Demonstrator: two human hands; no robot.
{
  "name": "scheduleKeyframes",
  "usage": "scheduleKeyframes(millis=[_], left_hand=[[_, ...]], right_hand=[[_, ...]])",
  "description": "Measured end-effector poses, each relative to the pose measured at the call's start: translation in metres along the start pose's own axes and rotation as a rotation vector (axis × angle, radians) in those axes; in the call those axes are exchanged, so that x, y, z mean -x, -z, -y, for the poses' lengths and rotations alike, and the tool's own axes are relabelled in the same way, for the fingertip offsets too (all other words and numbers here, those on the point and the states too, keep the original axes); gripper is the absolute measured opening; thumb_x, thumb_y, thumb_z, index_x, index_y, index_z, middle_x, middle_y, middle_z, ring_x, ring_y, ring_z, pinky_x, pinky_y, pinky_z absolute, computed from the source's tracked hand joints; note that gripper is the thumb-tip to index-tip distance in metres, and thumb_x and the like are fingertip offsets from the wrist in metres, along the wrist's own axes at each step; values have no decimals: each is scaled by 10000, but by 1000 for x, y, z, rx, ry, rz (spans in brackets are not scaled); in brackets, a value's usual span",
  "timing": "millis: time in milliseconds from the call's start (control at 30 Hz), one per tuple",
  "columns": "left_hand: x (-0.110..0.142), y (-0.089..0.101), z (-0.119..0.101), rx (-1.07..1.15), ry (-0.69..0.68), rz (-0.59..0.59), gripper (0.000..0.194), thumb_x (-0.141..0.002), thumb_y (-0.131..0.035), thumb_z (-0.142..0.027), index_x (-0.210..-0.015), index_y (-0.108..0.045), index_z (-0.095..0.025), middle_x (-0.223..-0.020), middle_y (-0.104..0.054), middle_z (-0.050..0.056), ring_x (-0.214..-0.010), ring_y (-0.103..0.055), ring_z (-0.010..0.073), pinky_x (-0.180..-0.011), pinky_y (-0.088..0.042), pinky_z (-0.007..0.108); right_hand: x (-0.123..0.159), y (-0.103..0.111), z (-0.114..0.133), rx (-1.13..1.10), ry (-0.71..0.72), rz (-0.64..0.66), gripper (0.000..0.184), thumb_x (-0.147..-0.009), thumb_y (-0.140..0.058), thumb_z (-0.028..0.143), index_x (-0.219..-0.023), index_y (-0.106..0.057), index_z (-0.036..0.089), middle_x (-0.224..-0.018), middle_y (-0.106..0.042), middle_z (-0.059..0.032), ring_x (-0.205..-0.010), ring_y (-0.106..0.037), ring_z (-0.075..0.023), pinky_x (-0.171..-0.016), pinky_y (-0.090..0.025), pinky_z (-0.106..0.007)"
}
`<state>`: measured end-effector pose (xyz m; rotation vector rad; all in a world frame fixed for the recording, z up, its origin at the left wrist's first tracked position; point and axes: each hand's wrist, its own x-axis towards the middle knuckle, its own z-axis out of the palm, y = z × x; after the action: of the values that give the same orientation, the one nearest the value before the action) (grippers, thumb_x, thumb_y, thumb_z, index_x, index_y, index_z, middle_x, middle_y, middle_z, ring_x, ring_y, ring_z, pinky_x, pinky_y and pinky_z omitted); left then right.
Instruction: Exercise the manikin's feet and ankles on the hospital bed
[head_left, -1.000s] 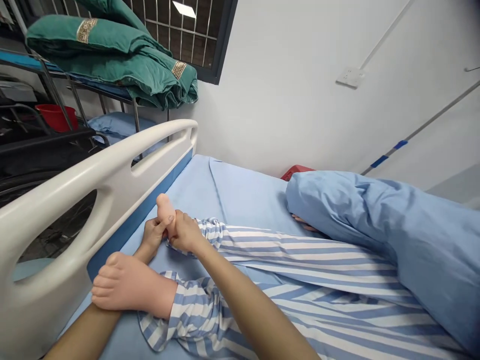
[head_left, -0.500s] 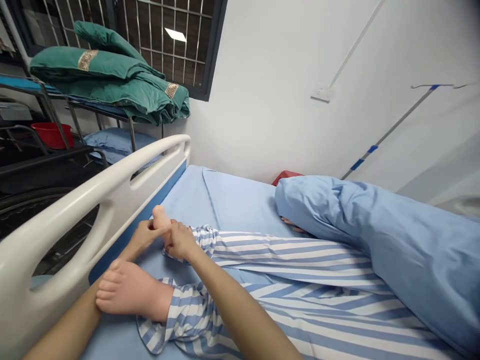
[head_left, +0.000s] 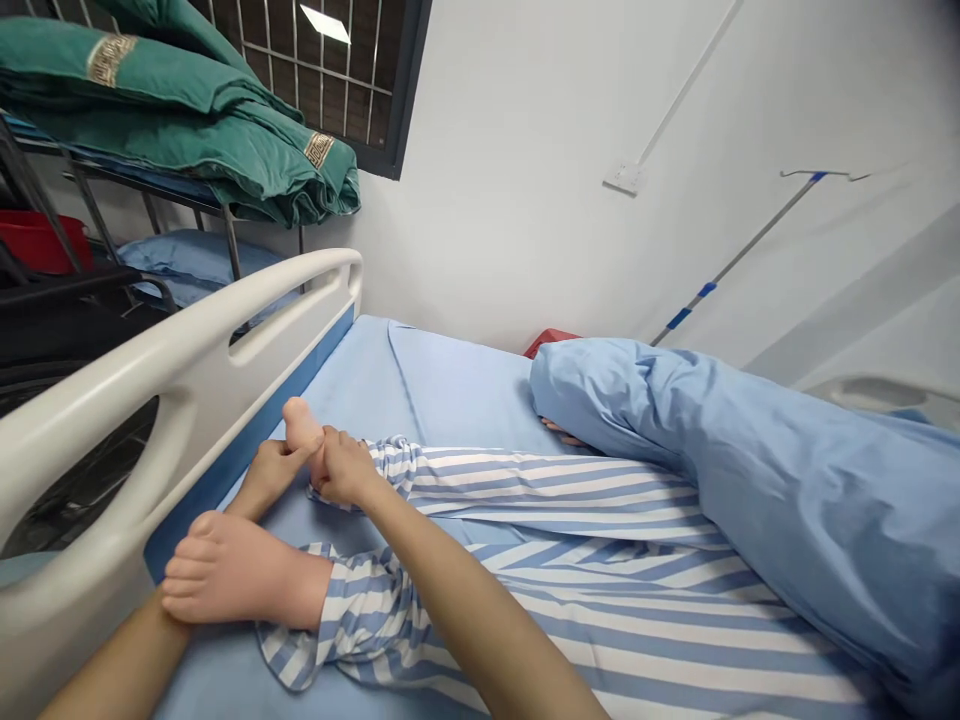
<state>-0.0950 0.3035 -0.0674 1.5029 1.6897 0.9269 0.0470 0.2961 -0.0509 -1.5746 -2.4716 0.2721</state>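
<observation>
The far foot (head_left: 300,420) has a smooth, manikin-like surface and points up from the bed. My left hand (head_left: 271,474) grips it from the sole side, thumb laid across. On the ankle side, my right hand (head_left: 346,468) is closed round the same foot, its fingertips close to the left thumb. The near foot (head_left: 225,570) rests over my left forearm. Both legs wear blue-and-white striped trousers (head_left: 525,480), bunched at the ankles. Part of the far foot is hidden behind my fingers.
A cream footboard (head_left: 247,300) borders the blue bed sheet (head_left: 450,370) on the left. A blue quilt (head_left: 637,400) covers the upper legs, with fingertips (head_left: 562,432) showing beneath its edge. Beyond stand green folded bedding (head_left: 187,110), a wheelchair (head_left: 67,320) and a drip pole (head_left: 739,255).
The view has shifted, so most things sit further left and slightly higher. Both hands keep their hold on the far foot, with little visible change in grip.
</observation>
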Motion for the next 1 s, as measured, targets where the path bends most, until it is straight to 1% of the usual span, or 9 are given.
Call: scheduleKeyframes(millis=[100, 233, 300, 400, 533, 600, 733, 900, 1000], left_hand=[[-5, 21, -13, -321, -35, 54, 449, -613, -524, -615, -476, -534, -188, -534, -575, 77, -557, -534, 207, -506, -345, 288], [-13, 35, -16, -515, -132, -45, 350, -563, -579, -573, -542, -557, -224, -668, -640, 123, -668, -582, 284, -549, -368, 318], [-15, 33, -12, -448, -131, -30, 332, -547, -607, -540, -513, -531, -219, -598, -611, 97, -618, -563, 261, -520, -358, 304], [-12, 16, -3, -106, -78, 6, 335, -552, -632, -490, -474, -481, -202, -467, -503, 18, -483, -472, 163, -457, -327, 263], [-3, -22, 7, 534, -12, -191, 314, -573, -643, -438, -544, -448, -194, -482, -430, -52, -448, -403, 88, -442, -343, 223], [0, -37, 11, 683, -2, -268, 303, -573, -653, -416, -567, -447, -194, -497, -433, -62, -455, -401, 78, -448, -352, 213], [2, -41, 18, 612, 13, -167, 326, -611, -632, -433, -511, -447, -183, -440, -421, -56, -427, -350, 73, -428, -313, 220], [7, -12, 13, 231, -9, -18, 392, -646, -613, -447, -418, -431, -186, -393, -406, -27, -446, -347, 98, -456, -267, 244], [32, -10, 2, 307, -28, -64, 366, -673, -588, -418, -423, -433, -199, -394, -385, -20, -451, -339, 117, -475, -237, 261]], right_hand=[[3, 5, 2, -17, -11, 11, 604, -634, -593, 286, -1159, -319, 165, -1069, -517, -110, -987, -517, -267, -805, -410, -413], [4, 8, 4, -36, -22, 18, 588, -636, -599, 284, -1147, -330, 176, -1075, -518, -106, -984, -520, -259, -806, -408, -405], [3, 7, 4, -28, -19, 7, 615, -629, -608, 290, -1160, -322, 170, -1076, -517, -110, -988, -518, -261, -813, -405, -409], [2, 2, 1, -6, -8, -12, 669, -614, -619, 304, -1184, -299, 162, -1076, -515, -112, -993, -514, -266, -814, -407, -414], [0, -2, -2, 15, 22, -26, 613, -626, -600, 327, -1148, -322, 165, -1056, -521, -103, -963, -520, -260, -792, -419, -407], [0, -3, -3, 15, 15, -25, 600, -630, -599, 338, -1137, -327, 168, -1044, -522, -94, -937, -527, -252, -789, -419, -403], [0, -3, -2, 14, 5, -16, 644, -614, -614, 318, -1160, -309, 166, -1063, -512, -98, -950, -520, -250, -806, -407, -398], [2, -1, -1, -3, 3, -7, 672, -624, -603, 284, -1201, -284, 156, -1091, -506, -116, -1000, -504, -258, -828, -393, -403], [2, 1, 1, -25, -3, -30, 609, -664, -574, 280, -1197, -309, 154, -1078, -524, -112, -959, -523, -251, -813, -401, -397]])
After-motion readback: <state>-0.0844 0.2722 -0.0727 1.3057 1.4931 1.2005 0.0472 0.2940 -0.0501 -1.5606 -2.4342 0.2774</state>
